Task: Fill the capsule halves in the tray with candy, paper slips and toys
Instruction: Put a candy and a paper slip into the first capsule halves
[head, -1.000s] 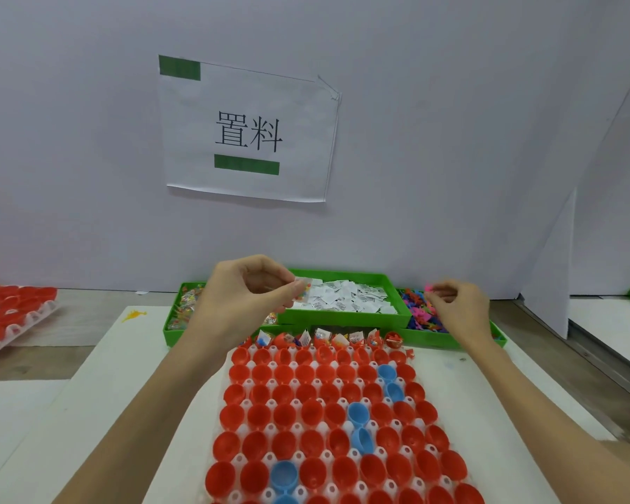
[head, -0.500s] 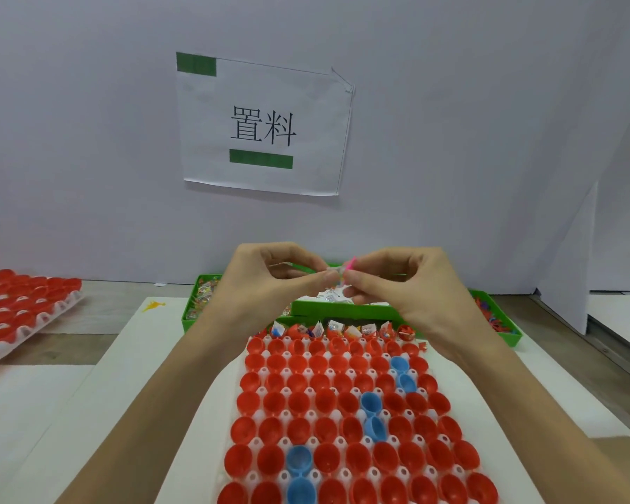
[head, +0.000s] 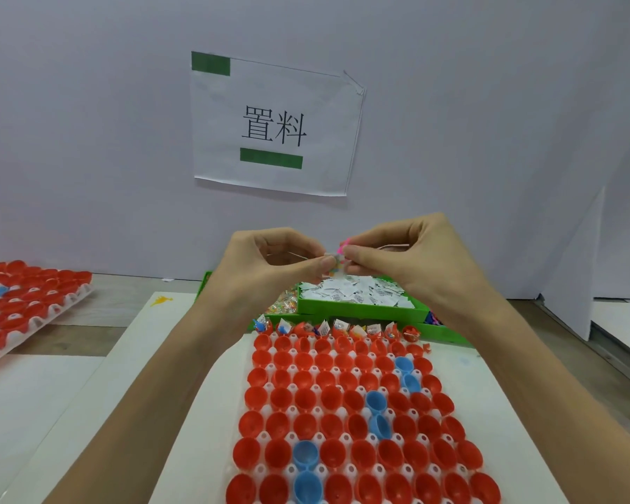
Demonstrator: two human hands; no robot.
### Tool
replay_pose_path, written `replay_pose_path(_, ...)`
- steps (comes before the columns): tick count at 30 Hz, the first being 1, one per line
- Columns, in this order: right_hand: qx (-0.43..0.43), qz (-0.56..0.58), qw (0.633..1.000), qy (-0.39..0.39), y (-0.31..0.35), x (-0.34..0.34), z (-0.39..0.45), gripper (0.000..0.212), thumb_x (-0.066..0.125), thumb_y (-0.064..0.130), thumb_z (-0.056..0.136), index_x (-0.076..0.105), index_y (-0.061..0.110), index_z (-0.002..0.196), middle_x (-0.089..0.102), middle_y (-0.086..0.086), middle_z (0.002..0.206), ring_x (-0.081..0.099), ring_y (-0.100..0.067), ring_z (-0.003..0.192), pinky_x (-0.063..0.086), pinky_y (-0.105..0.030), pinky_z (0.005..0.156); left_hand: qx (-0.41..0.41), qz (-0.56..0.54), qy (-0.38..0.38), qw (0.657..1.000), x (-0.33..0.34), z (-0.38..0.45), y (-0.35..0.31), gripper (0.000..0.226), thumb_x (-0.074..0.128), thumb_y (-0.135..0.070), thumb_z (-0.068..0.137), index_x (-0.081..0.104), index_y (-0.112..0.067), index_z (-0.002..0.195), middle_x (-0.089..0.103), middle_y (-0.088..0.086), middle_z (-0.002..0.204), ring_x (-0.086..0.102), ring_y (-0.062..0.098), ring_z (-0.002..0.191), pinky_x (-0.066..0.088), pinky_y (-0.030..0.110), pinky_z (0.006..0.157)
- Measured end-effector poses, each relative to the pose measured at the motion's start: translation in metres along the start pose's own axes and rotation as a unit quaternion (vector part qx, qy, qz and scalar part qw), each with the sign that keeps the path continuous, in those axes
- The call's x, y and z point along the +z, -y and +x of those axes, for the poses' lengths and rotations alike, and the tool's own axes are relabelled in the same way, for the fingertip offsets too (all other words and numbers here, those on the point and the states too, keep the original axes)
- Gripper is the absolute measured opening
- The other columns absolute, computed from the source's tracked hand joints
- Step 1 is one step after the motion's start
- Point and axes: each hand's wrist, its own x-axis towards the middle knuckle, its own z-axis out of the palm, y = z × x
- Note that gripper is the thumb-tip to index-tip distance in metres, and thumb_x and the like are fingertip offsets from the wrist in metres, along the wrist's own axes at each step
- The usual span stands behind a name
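Head view: left hand (head: 270, 263) pinches small paper-and-candy bundle (head: 333, 269) at fingertips. Right hand (head: 411, 260) pinches pink toy (head: 343, 245) just above, touching bundle. Held over far end of tray (head: 342, 412). Likely light, tiny, slippery; best gripped by edges, fingertips only.

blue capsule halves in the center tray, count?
6 blue capsule halves: two right near the top, two mid-tray, two lower left. The frame's bottom edge crops the tray, so more may exist.

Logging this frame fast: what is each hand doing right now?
Left hand: pinching a small white paper slip.
Right hand: pinching a small pink plastic toy.
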Motion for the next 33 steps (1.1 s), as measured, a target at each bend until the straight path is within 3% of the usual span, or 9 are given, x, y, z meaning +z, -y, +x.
replay_pose_path(6, 0.002, 0.012, 0.998, 0.064, 0.002, 0.01, 0.002, 0.013, 0.073, 0.024, 0.092, 0.081, 0.014, 0.097, 0.08, -0.002, 0.086, 0.078, -0.016, 0.082, 0.059, -0.017, 0.074, 0.015, 0.003, -0.027, 1.0, -0.007, -0.004, -0.002, 0.018, 0.086, -0.028, 0.076, 0.079, -0.015, 0.087, 0.079, 0.002, 0.083, 0.077, 0.017, 0.078, 0.058, 0.018, 0.071)
replay_pose_path(9, -0.017, -0.006, 0.995, 0.094, 0.002, 0.013, 0.003, 0.018, 0.078, 0.034, 0.087, 0.08, 0.02, 0.097, 0.08, 0.001, 0.087, 0.077, -0.014, 0.083, 0.057, -0.013, 0.075, 0.024, 0.007, -0.045, 0.999, -0.008, -0.009, 0.004, 0.017, 0.086, -0.026, 0.077, 0.08, -0.016, 0.089, 0.079, 0.001, 0.083, 0.077, 0.016, 0.078, 0.059, 0.02, 0.072)
replay_pose_path(13, 0.02, -0.014, 0.988, 0.153, -0.013, 0.024, 0.009, 0.015, 0.08, 0.028, 0.085, 0.079, 0.019, 0.097, 0.08, 0.002, 0.091, 0.077, -0.014, 0.084, 0.057, -0.014, 0.074, -0.033, -0.026, -0.064, 0.997, -0.014, -0.023, 0.025, 0.019, 0.085, -0.031, 0.074, 0.083, -0.019, 0.089, 0.08, 0.003, 0.086, 0.077, 0.018, 0.083, 0.059, 0.019, 0.071)
replay_pose_path(17, 0.065, -0.032, 0.978, 0.198, -0.043, 0.051, 0.01, 0.014, 0.081, 0.026, 0.088, 0.079, 0.016, 0.097, 0.08, -0.001, 0.09, 0.077, -0.015, 0.085, 0.058, -0.018, 0.076, -0.089, -0.088, -0.073, 0.99, -0.022, -0.048, 0.061, 0.012, 0.079, -0.015, 0.085, 0.083, -0.012, 0.096, 0.08, 0.008, 0.092, 0.077, 0.021, 0.089, 0.059, 0.02, 0.076)
replay_pose_path(20, 0.074, -0.064, 0.983, 0.155, -0.072, 0.078, 0.007, 0.008, 0.08, 0.022, 0.088, 0.08, 0.015, 0.091, 0.079, -0.002, 0.083, 0.077, -0.015, 0.079, 0.062, -0.024, 0.075, -0.071, 0.089, -0.119, 0.986, -0.037, -0.062, 0.092, 0.009, 0.08, -0.019, 0.087, 0.084, -0.02, 0.095, 0.08, -0.005, 0.085, 0.076, 0.008, 0.083, 0.059, 0.019, 0.079)
replay_pose_path(23, 0.07, -0.119, 0.981, 0.137, -0.091, 0.1, 0.006, 0.007, 0.08, 0.025, 0.087, 0.079, 0.019, 0.091, 0.078, 0.001, 0.08, 0.076, -0.012, 0.075, 0.063, -0.027, 0.078, -0.038, 0.228, -0.098, 0.968, -0.046, -0.071, 0.109, 0.008, 0.084, -0.017, 0.083, 0.083, -0.023, 0.088, 0.076, -0.015, 0.08, 0.071, 0.001, 0.078, 0.055, 0.013, 0.072)
replay_pose_path(28, 0.042, -0.218, 0.968, 0.116, -0.101, 0.127, 0.008, 0.01, 0.083, 0.025, 0.085, 0.08, 0.018, 0.092, 0.077, 0.006, 0.081, 0.072, -0.004, 0.075, 0.061, -0.024, 0.077, -0.05, 0.236, -0.08, 0.967, -0.044, -0.072, 0.122, 0.007, 0.087, -0.017, 0.08, 0.083, -0.022, 0.084, 0.076, -0.01, 0.078, 0.07, 0.004, 0.072, 0.058, 0.019, 0.071)
replay_pose_path(33, 0.02, -0.277, 0.95, 0.143, -0.098, 0.135, 0.01, 0.01, 0.082, 0.026, 0.085, 0.081, 0.019, 0.091, 0.076, 0.007, 0.083, 0.069, -0.002, 0.076, 0.057, -0.016, 0.073, -0.069, 0.221, -0.074, 0.97, -0.045, -0.068, 0.128, 0.01, 0.088, -0.012, 0.077, 0.083, -0.017, 0.084, 0.077, -0.006, 0.077, 0.072, 0.003, 0.071, 0.057, 0.015, 0.071)
